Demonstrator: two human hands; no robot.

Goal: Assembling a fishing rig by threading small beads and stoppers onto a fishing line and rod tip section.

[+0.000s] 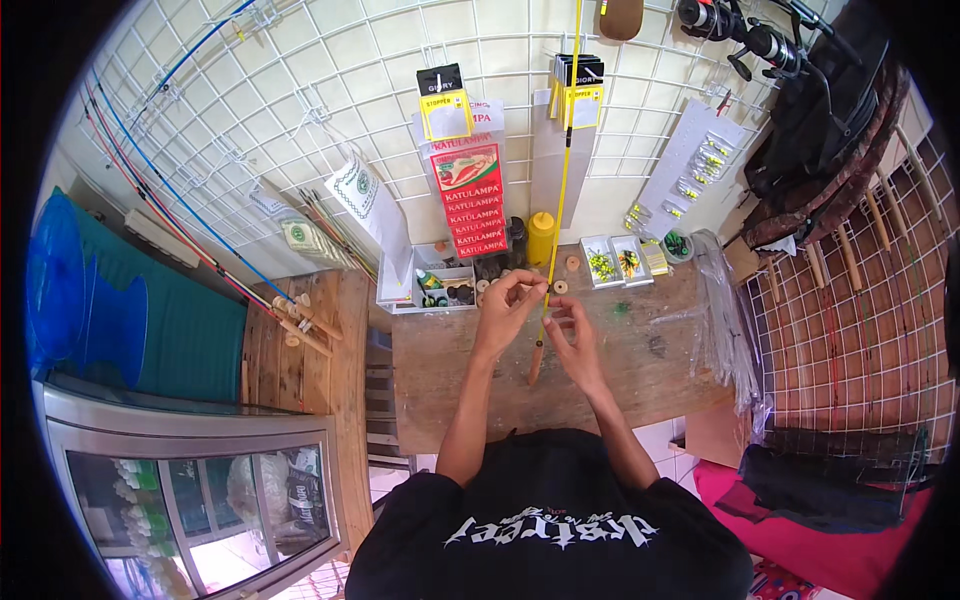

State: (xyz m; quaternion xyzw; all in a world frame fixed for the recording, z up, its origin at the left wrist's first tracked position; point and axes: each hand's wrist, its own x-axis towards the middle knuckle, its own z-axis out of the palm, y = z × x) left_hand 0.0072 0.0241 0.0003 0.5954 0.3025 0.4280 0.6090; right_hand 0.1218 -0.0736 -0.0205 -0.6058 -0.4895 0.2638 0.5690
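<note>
Though slim, rod between fingers.

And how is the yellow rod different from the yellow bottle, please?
The yellow rod is long and thin; the yellow bottle is short and thick. The left hand pinches the rod, with the right hand close by; the bottle stands untouched. The rod has dark bands; the bottle shows none. Both are yellow.

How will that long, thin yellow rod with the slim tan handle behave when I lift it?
The thin yellow rod is probably light, being so slender. It may flex along its length, though it looks fairly straight. Its slim tan handle might roll if laid down, since it looks rounded.
</note>
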